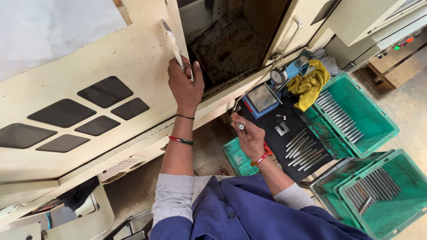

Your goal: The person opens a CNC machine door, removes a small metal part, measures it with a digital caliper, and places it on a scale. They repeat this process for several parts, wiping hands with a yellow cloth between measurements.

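1. The person wore a dark blue work shirt [249, 213] with a small dark button on its front.
2. Under it was a pale grey undershirt, its sleeves [173, 195] bunched above the elbows.
3. The left hand [184, 84] had a thin black thread at the wrist and a red and green bangle [181, 140] further up the forearm.
4. The right hand [250, 135] had a red bangle [262, 156] at the wrist.

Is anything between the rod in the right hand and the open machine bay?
Nothing visible blocks it. The right hand holds the metal rod just below the opening; the left hand grips the door handle beside it.
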